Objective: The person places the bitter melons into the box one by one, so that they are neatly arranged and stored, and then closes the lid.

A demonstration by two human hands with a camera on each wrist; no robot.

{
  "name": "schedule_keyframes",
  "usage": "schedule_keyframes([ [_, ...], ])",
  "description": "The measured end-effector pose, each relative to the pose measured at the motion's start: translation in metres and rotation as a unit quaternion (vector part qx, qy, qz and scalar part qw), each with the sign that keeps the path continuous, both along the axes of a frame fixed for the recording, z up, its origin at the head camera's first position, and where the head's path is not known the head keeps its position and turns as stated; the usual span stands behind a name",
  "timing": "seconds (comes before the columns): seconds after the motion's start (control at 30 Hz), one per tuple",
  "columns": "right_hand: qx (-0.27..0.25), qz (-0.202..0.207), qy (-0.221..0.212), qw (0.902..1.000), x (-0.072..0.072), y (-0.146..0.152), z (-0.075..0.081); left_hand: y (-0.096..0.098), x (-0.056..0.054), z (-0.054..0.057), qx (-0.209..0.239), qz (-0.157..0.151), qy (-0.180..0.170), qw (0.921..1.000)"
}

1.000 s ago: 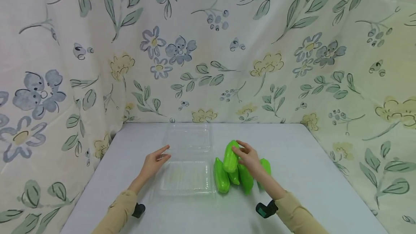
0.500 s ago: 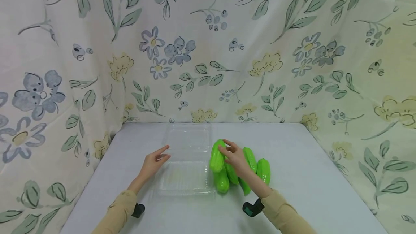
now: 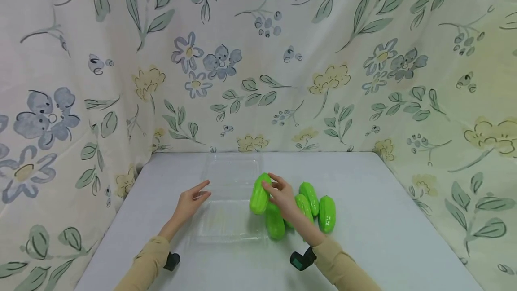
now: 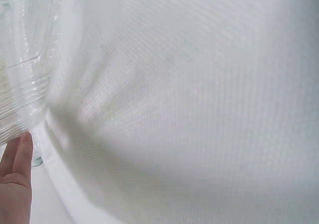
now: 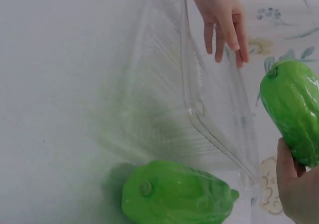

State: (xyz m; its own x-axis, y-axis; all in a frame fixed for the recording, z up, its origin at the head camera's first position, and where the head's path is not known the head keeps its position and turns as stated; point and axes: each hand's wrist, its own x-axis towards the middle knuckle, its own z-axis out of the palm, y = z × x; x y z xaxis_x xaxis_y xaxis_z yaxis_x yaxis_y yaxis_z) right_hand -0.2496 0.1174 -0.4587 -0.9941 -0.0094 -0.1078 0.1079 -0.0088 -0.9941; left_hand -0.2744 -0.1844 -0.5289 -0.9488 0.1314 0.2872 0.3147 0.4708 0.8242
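Note:
My right hand [image 3: 282,199] pinches a glossy green papaya-like fruit [image 3: 260,194] between thumb and fingers. It holds the fruit above the right edge of a clear plastic clamshell box [image 3: 232,240], whose lid [image 3: 234,169] lies folded back. In the right wrist view, the held fruit [image 5: 294,109] tilts, its stem end upward. At the box's left side is my left hand [image 3: 190,203], thumb and fingers apart. The left wrist view puts its fingertips [image 4: 25,147] against the clear box [image 4: 22,94]. Beside the box's right wall lies another green fruit [image 3: 275,223].
Several more green fruits lie right of the box, among them one [image 3: 327,213] at the far right and one [image 3: 309,197] behind. The right forearm partly hides this group. A white-covered table [image 3: 383,237] backs onto a floral curtain [image 3: 258,57].
My right hand has carried the green papaya-like fruit leftward, from over the other fruits to over the box's right edge. My left hand stays in place.

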Motion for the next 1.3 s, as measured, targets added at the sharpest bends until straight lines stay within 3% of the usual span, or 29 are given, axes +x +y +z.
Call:
schedule_keyframes([
  [0.33, 0.019, 0.0, 0.012, 0.9997, -0.007, -0.017, -0.011, -0.001, 0.0, 0.001, 0.009, -0.014, 0.014, 0.9998],
  [0.63, -0.005, 0.014, 0.025, 0.9996, -0.004, -0.034, -0.022, 0.002, -0.002, 0.004, -0.002, -0.01, 0.041, 0.9991],
  [1.0, -0.028, 0.026, 0.028, 0.9989, -0.005, -0.057, -0.034, 0.001, -0.002, 0.005, -0.01, 0.004, 0.012, 0.9999],
  [1.3, -0.014, 0.015, 0.016, 0.9997, -0.003, -0.078, -0.045, 0.002, 0.0, 0.002, -0.016, 0.006, 0.012, 0.9998],
])
